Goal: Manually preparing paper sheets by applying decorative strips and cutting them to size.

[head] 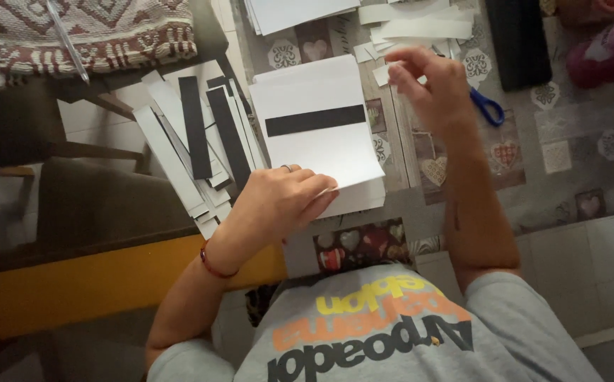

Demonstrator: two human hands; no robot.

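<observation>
The worktop (575, 163) has its widest open part on the right side — there only the patterned cloth shows, and a hand can pass freely. In the middle the white sheet stack (317, 134) with its black strip (314, 120) blocks the way. On its left, just beside it, lies a loose pile of black and white strips (201, 141). At the far edge more white strips (420, 28) are crowded, and the blue scissors (487, 107) lie near them. A dark flat object (519, 42) stands at the far right — between it and the scissors only a narrow gap stays open.
</observation>
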